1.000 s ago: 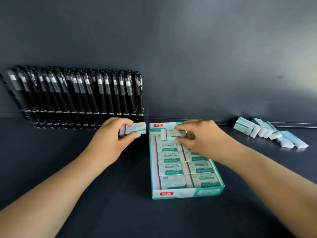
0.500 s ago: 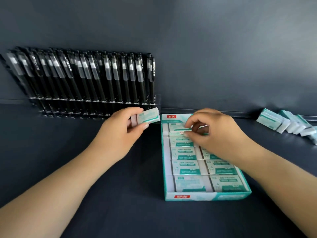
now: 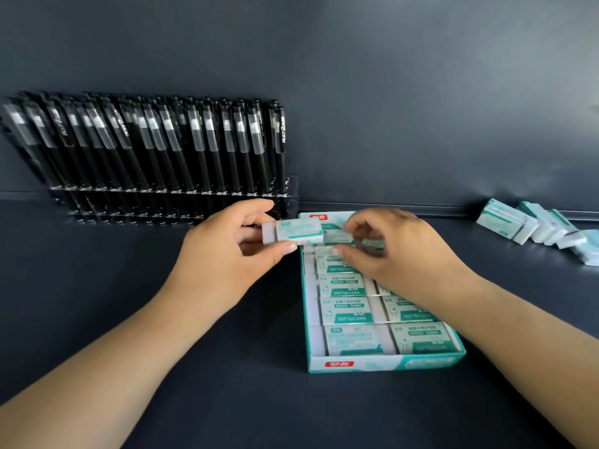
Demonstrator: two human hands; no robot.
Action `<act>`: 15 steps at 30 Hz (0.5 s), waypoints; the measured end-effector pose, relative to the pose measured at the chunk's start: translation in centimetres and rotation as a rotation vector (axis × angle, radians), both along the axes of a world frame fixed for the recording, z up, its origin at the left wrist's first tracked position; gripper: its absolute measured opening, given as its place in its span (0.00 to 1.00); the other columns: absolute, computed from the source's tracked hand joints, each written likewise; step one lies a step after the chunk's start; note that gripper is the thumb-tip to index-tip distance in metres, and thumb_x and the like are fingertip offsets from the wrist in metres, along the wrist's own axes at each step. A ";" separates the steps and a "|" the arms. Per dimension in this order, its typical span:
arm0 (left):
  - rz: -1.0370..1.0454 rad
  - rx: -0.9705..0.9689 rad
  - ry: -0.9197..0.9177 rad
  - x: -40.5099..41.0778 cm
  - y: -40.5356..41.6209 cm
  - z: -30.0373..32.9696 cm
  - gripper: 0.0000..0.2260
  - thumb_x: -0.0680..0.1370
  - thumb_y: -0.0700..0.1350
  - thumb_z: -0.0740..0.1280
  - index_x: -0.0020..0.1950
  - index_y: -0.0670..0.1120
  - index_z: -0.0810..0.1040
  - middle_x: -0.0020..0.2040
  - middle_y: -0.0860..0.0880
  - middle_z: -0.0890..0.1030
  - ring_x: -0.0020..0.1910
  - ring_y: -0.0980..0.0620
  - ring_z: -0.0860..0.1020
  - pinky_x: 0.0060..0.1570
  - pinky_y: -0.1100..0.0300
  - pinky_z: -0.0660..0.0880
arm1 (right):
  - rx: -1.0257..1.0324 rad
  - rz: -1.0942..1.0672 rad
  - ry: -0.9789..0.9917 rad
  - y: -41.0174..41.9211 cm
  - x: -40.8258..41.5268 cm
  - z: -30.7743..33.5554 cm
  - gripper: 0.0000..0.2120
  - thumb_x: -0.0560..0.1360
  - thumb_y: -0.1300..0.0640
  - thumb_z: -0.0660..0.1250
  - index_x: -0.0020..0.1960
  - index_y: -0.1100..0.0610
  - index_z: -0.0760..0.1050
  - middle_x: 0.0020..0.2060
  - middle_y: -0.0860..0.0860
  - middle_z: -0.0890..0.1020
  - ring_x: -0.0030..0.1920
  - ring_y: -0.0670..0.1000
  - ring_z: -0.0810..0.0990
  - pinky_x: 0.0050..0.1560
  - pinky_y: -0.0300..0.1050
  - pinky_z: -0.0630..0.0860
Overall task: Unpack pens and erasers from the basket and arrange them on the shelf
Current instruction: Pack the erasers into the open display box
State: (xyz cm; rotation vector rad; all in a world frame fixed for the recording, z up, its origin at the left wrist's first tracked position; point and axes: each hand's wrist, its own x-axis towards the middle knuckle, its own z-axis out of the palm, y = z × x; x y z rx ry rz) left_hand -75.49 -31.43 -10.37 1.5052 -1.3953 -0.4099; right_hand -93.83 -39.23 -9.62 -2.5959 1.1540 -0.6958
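A teal and white eraser box [image 3: 382, 363] lies on the dark shelf, filled with several wrapped erasers in two columns. My left hand [image 3: 223, 257] pinches one wrapped eraser [image 3: 296, 231] between thumb and fingers, just left of the box's far end. My right hand [image 3: 398, 251] hovers over the far end of the box and pinches a second eraser [image 3: 337, 238] lifted from it, close beside the first. The far rows of the box are hidden under my right hand.
A clear rack of several black pens [image 3: 155, 150] leans against the dark back wall at the left. A row of loose wrapped erasers [image 3: 534, 226] lies on the shelf at the far right.
My right hand has lifted an eraser out of the far end of the box. My left hand has shifted right, bringing its eraser next to it. The view has moved closer.
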 end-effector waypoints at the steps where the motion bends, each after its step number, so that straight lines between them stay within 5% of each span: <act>1: -0.008 -0.005 -0.001 -0.2 0.1 0.0 0.21 0.66 0.41 0.75 0.48 0.62 0.70 0.42 0.64 0.78 0.43 0.73 0.77 0.41 0.80 0.70 | -0.007 0.020 -0.054 0.1 0.0 0.0 0.18 0.69 0.40 0.63 0.53 0.50 0.74 0.45 0.40 0.75 0.49 0.42 0.73 0.49 0.34 0.66; 5: -0.067 -0.036 -0.054 -0.7 0.2 -0.3 0.22 0.65 0.41 0.75 0.49 0.62 0.70 0.41 0.66 0.79 0.46 0.71 0.76 0.45 0.79 0.69 | -0.161 0.176 -0.100 0.1 0.1 -0.1 0.22 0.70 0.43 0.63 0.55 0.57 0.78 0.47 0.48 0.81 0.48 0.44 0.72 0.51 0.27 0.63; 9: -0.096 -0.077 -0.045 -0.9 0.2 -0.5 0.21 0.64 0.42 0.75 0.46 0.62 0.71 0.43 0.75 0.76 0.47 0.72 0.76 0.49 0.78 0.68 | -0.204 0.220 -0.067 -0.1 0.2 -0.4 0.19 0.69 0.46 0.64 0.50 0.60 0.81 0.43 0.52 0.83 0.45 0.46 0.72 0.49 0.31 0.65; 15: -0.147 -0.058 -0.091 -0.9 0.0 -0.8 0.21 0.66 0.40 0.75 0.47 0.61 0.71 0.48 0.73 0.76 0.51 0.72 0.75 0.50 0.78 0.68 | 0.076 0.161 -0.102 0.3 0.2 0.9 0.08 0.67 0.50 0.73 0.44 0.47 0.78 0.39 0.36 0.74 0.47 0.42 0.71 0.46 0.24 0.63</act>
